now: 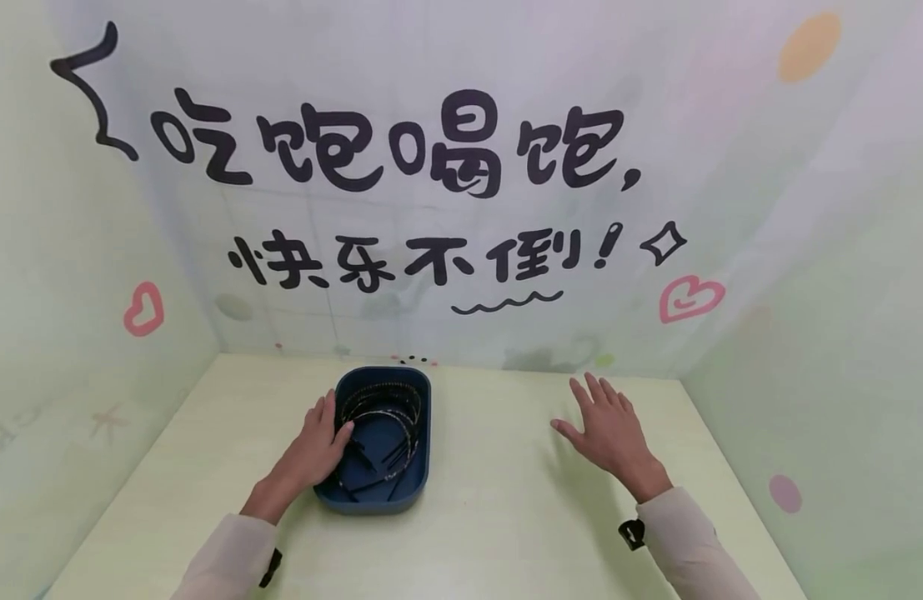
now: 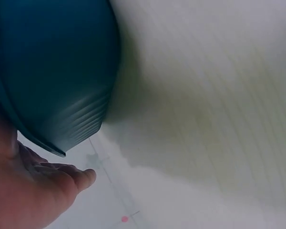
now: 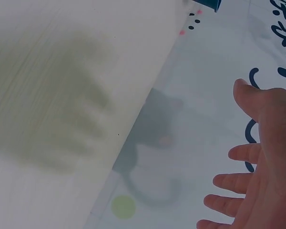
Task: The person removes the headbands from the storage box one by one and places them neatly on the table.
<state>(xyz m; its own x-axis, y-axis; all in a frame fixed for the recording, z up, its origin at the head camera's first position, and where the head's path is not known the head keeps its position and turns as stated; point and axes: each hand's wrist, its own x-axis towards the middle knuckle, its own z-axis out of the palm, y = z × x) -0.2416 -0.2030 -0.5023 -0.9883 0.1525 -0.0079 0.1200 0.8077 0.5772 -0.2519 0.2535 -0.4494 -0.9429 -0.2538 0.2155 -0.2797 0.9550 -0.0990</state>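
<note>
My left hand [image 1: 318, 442] holds a dark blue plastic bin [image 1: 371, 507] by its left side, in the head view. The thumb lies over the rim and the fingers run along the outer wall. Inside the bin are several thin, dark hoops [image 1: 386, 412] with a speckled pattern, which look like headbands, and some thin black pieces [image 1: 362, 457]. In the left wrist view the bin's ribbed outer wall [image 2: 57, 71] fills the upper left. My right hand [image 1: 609, 429] hovers over the right part of the table, fingers spread and holding nothing.
The pale table [image 1: 491, 500] meets a printed back wall [image 1: 431, 325] with large black lettering. Side walls [image 1: 806, 375] close it in on the left and right. Black straps [image 1: 632, 534] show at both cuffs.
</note>
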